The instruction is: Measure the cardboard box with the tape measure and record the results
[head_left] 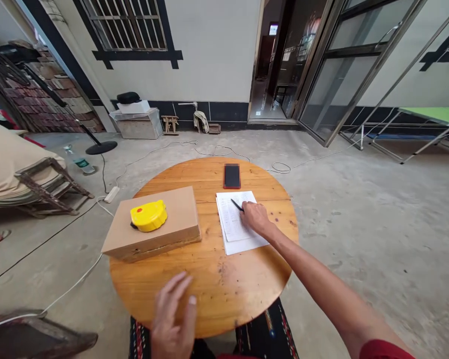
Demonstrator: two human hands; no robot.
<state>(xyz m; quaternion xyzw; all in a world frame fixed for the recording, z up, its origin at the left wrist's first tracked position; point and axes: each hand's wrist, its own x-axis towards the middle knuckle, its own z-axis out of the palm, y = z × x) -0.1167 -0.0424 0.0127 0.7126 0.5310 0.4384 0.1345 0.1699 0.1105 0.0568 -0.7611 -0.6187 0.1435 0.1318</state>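
Observation:
My right hand point(255, 217) is closed around a dark pen point(236, 204) and rests on the upper right part of some white paper sheets point(232, 224). Small writing covers the top sheet, too fine to read. Over the near edge of the round wooden table point(243, 289), my left hand point(174, 314) is held with its fingers apart, slightly blurred and with nothing in it. Left of the papers lies a brown cardboard box point(179, 212). On top of that box sits a yellow tape measure point(148, 216). Beyond the papers lies a dark phone-like device point(232, 176) with a reddish edge.
A wooden stool point(54, 184) lies on its side at the left, near a plastic bottle point(78, 160). Cables and a white power strip point(111, 194) run across the concrete floor point(344, 219). At the back, a glass door point(355, 65) stands open; a green-topped folding table point(434, 114) is right.

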